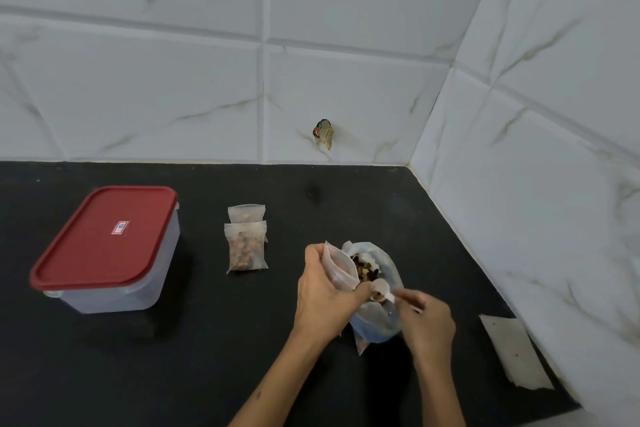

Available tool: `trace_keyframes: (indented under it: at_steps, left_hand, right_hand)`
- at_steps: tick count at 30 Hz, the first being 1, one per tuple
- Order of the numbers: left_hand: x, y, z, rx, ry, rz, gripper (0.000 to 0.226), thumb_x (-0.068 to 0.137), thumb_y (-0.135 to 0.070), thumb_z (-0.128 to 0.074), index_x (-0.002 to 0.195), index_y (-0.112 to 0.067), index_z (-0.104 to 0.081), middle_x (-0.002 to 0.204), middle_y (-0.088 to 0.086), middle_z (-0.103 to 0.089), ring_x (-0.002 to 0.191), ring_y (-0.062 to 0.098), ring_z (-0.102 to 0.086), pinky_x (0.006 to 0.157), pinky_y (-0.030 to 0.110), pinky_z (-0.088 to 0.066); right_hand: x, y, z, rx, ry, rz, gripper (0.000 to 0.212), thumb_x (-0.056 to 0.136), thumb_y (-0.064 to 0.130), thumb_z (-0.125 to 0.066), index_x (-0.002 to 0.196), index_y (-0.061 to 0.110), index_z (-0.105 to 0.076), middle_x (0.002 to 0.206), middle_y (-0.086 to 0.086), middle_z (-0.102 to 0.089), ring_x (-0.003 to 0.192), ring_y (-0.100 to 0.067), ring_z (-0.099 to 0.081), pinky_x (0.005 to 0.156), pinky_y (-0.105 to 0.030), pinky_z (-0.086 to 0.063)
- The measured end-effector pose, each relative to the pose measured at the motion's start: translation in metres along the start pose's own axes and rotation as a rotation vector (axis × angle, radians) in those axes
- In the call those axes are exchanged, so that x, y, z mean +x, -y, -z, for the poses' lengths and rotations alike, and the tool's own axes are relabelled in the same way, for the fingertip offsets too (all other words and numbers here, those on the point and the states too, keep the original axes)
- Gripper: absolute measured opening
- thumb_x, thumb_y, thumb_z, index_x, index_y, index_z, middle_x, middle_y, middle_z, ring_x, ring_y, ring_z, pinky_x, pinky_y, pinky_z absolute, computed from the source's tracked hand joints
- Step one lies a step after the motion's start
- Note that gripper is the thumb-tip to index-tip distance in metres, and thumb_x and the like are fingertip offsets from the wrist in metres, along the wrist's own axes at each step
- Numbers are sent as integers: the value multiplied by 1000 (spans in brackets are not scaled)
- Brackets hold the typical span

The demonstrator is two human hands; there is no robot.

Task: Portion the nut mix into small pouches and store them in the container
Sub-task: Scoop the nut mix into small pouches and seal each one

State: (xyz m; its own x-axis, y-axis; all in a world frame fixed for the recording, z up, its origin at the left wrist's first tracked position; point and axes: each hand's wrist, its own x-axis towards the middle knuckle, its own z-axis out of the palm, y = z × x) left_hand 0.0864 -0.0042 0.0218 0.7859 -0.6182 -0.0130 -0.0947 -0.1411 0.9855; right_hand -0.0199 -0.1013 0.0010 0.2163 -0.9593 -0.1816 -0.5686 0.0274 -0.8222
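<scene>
Black counter bears container, filled pouches, nut bag, paper.

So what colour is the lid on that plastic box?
Red, on the container lid, with a small label; head view.

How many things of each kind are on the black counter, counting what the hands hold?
Container with red lid: 1
Filled pouches, one behind the other: 2
Open pouch in the left hand: 1
Large bag of nut mix: 1
White spoon in the right hand: 1
Flat empty pouches, number unclear, counted as one pile: 1
Total: 7
</scene>
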Motion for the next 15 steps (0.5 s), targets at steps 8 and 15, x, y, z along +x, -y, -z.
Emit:
trace_keyframes:
  at_steps: [8, 15]
  left_hand:
    - [-7, -5, 12, -309, 32, 158, 53, 72, -64, -41, 101, -22, -49, 100, 4, -58, 89, 10, -57, 73, 26, -45]
    - [0, -6, 42, -298, -79, 228, 38, 80, -44, -44, 107, -18, -55, 106, 6, -62, 97, 18, -58, 78, 36, -49]
  right_hand:
    - [-6, 8, -3, -382, -49, 196, 21, 90, 34, -59, 110, 30, -63, 108, 5, -61, 113, -17, -51, 97, -38, -41]
    - [-42, 72, -12, 284, 489, 320, 10, 80, 24, -72, 90, 23, -70, 85, 10, -73, 84, 0, -67, 74, -19, -53]
